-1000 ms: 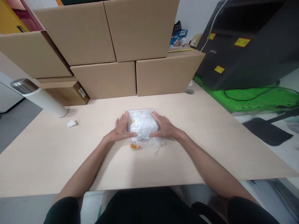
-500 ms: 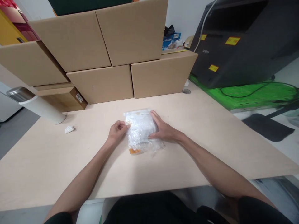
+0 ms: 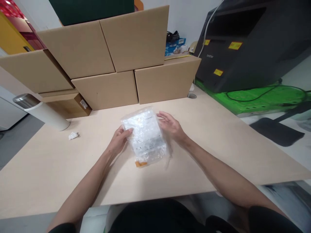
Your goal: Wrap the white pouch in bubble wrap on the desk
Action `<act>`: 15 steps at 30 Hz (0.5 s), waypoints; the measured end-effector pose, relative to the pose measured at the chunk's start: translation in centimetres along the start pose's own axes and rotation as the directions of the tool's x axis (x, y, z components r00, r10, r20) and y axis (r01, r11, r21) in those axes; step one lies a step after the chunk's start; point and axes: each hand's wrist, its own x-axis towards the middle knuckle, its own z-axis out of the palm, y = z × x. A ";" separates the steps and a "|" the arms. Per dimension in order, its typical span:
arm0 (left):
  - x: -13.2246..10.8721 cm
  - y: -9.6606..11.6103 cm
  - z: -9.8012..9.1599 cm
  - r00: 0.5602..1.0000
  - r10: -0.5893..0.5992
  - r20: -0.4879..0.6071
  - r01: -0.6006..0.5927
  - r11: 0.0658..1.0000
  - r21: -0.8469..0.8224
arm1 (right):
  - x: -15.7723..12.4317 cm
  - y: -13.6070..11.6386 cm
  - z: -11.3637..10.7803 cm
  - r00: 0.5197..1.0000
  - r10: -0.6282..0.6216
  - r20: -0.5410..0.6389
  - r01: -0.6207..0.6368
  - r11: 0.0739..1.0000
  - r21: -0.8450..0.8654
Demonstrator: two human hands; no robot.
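Note:
A bubble-wrapped packet [image 3: 146, 131], white inside clear plastic with an orange piece at its lower corner, is tilted up off the table in front of me. My left hand [image 3: 119, 138] grips its left edge, thumb on top and the other fingers underneath. Along the right edge, my right hand [image 3: 171, 125] has its fingers apart and stretched out; some fingertips are partly behind the packet, and I cannot tell whether they touch it.
Cardboard boxes [image 3: 104, 90] are stacked along the back of the table [image 3: 73, 168]. At the left stand a white bottle [image 3: 48, 115] with a metal cap and, near it, a crumpled white scrap [image 3: 73, 135]. A dark printer [image 3: 233, 64] is at the right on a green surface [image 3: 267, 97].
The packet has been lifted from the table and turned slightly, its left edge now in my left hand. My right hand has come off its top to the right side.

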 end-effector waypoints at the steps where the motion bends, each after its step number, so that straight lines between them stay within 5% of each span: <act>1: -0.1 0.1 0.0 1.000 0.016 0.006 -0.016 1.000 -0.016 | 0.2 0.1 0.0 0.998 0.036 -0.041 -0.034 0.998 0.054; 3: -0.2 0.2 -0.1 0.998 0.058 0.013 -0.058 0.998 -0.022 | 0.4 0.3 0.0 0.989 0.138 -0.045 -0.129 0.979 0.155; 9: -0.8 0.3 0.3 0.990 0.103 0.101 -0.099 0.994 -0.041 | 0.0 -0.1 0.5 0.941 0.276 0.196 -0.319 0.916 0.245; 15: -0.8 0.1 -0.1 0.966 0.012 0.258 -0.018 1.000 0.021 | -0.6 -1.4 1.7 0.956 0.209 0.207 -0.270 0.902 0.338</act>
